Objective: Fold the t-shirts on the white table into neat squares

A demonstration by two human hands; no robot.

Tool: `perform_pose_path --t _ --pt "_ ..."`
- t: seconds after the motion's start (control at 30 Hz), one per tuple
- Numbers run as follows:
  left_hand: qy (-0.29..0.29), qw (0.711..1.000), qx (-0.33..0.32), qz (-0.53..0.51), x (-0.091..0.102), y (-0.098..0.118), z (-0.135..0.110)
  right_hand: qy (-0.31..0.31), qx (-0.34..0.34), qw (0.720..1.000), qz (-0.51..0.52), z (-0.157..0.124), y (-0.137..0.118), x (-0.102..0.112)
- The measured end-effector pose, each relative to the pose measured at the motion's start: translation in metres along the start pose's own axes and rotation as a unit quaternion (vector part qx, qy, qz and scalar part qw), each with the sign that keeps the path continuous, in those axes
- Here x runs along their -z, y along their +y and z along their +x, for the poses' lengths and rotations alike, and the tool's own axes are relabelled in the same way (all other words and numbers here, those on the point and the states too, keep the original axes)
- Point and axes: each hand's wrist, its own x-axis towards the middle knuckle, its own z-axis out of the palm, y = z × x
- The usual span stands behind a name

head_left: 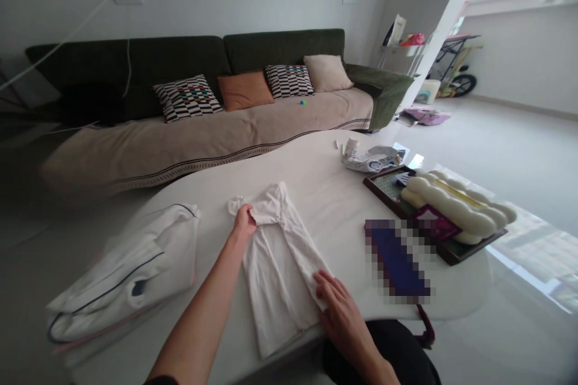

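Note:
A white garment, partly folded lengthwise, lies on the white table. Its far end is bunched, and I cannot make out its exact kind. My left hand pinches the fabric near the far left side. Along the near right edge, my right hand rests with outstretched fingers on the cloth. To the left sits a folded stack of white clothing with dark blue trim, apart from both hands.
The white table carries a dark tray with a cream, puffy tissue box. Beside it are a blurred-out blue item and a crumpled plastic package. A green sofa with several cushions stands beyond.

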Motion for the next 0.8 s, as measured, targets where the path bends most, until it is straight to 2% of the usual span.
perform_pose_path --t 0.07,0.13,0.23,0.3,0.37,0.47,0.57,0.63,0.7,0.73,0.8 --pt "0.009 0.999 0.018 -0.028 0.009 -0.009 -0.002 -0.031 0.01 0.999 -0.029 -0.005 -0.001 -0.008" --pt "0.022 0.998 0.025 -0.053 0.01 -0.013 -0.001 -0.049 0.008 0.997 -0.054 -0.008 0.0 -0.012" --pt "0.007 0.998 -0.028 -0.06 0.01 -0.012 0.005 -0.073 0.006 0.994 -0.075 -0.01 0.0 -0.012" --pt "-0.01 0.995 -0.098 -0.011 0.014 -0.012 0.008 -0.079 0.007 0.993 -0.082 -0.011 -0.003 -0.011" --pt "0.002 0.984 -0.153 0.086 0.021 -0.016 0.01 -0.079 0.012 0.993 -0.089 -0.011 -0.007 -0.011" --pt "0.034 0.962 -0.171 0.208 0.034 -0.023 0.008 -0.086 0.028 0.992 -0.092 -0.013 -0.016 -0.006" --pt "0.059 0.951 -0.169 0.252 0.038 -0.024 0.005 -0.101 0.039 0.991 -0.08 -0.01 -0.02 0.005" --pt "0.098 0.923 -0.199 0.314 0.032 -0.018 0.003 -0.09 0.039 0.993 -0.071 -0.001 -0.017 0.013" --pt "0.097 0.879 -0.255 0.391 0.017 -0.011 0.002 -0.064 0.038 0.995 -0.07 0.019 -0.01 0.017" --pt "0.066 0.857 -0.286 0.424 0.006 -0.008 0.001 -0.053 0.038 0.995 -0.073 0.033 -0.005 0.016" --pt "-0.037 0.816 -0.33 0.473 -0.017 -0.004 0.002 -0.048 0.038 0.994 -0.087 0.066 0.005 0.009"
